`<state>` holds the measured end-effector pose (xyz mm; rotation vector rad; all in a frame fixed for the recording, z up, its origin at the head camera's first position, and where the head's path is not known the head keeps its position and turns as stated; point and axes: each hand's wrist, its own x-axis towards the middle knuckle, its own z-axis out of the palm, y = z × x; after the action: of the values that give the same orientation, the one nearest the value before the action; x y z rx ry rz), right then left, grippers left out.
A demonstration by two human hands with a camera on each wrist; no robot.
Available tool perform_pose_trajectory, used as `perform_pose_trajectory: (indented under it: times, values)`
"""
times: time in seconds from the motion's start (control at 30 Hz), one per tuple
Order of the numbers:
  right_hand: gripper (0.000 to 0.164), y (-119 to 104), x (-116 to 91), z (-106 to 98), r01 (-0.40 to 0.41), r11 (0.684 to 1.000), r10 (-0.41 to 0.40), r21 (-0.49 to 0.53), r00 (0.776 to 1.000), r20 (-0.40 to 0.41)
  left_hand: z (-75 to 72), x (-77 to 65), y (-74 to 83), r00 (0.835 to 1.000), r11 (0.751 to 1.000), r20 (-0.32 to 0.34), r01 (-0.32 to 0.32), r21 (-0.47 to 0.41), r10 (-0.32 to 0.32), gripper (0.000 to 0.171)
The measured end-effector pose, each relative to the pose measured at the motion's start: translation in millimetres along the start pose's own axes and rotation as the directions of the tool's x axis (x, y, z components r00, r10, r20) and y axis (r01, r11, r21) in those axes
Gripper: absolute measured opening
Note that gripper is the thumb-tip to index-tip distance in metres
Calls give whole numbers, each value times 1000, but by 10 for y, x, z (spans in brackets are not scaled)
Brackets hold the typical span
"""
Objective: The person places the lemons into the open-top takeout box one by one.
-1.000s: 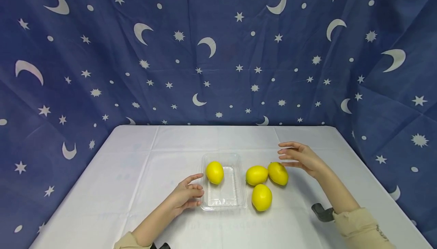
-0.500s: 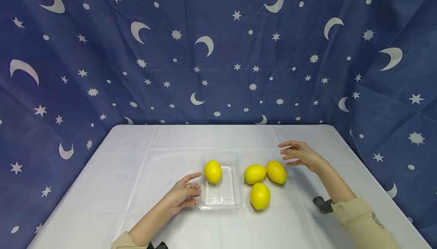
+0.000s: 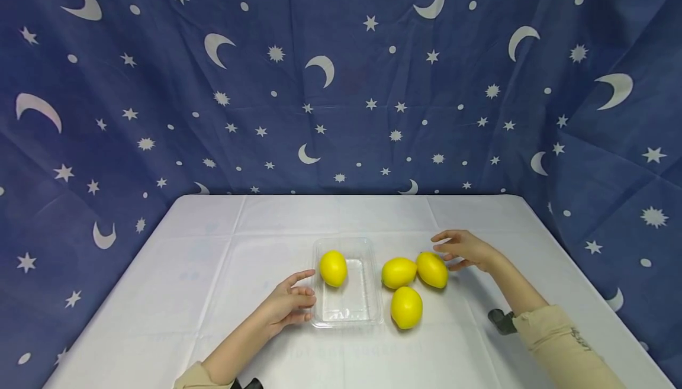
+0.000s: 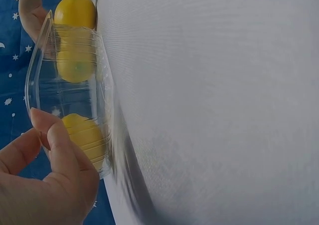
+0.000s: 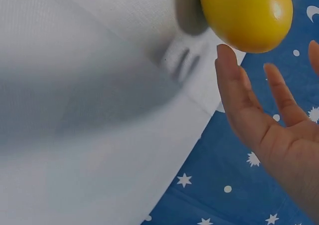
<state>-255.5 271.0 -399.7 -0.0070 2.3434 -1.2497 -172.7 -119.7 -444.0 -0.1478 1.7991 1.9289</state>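
Note:
A clear plastic container sits mid-table with one lemon in its far left part. At its left side, my left hand pinches the rim between thumb and fingers, as the left wrist view shows. Three more lemons lie just right of the container: one on the left, one at the front and one at the back right. My right hand hovers at the far right side of that back lemon, fingers spread and loosely bent. In the right wrist view its fingertips come right below a lemon.
A white cloth covers the table. Behind and at both sides hangs a blue curtain with moons and stars. A dark wrist camera sits by the right sleeve.
My right hand has come lower and slightly nearer to the back right lemon. The left hand, the container and the lemons have kept their places, apart from a slight shift of the head view.

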Motion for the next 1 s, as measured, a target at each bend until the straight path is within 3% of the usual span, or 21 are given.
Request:
perform_pose_trajectory:
  times: [0.37,1.0]
  values:
    - [57,55,18,83,-17,1000,18,-26,998,60,10,-13,-15,1000,1000,-14,4,-2,-4,62]
    - [50,70,5,192,-6,997,10,-78,999,52,-1,-23,-16,999,1000,-32,0,6,0,59]
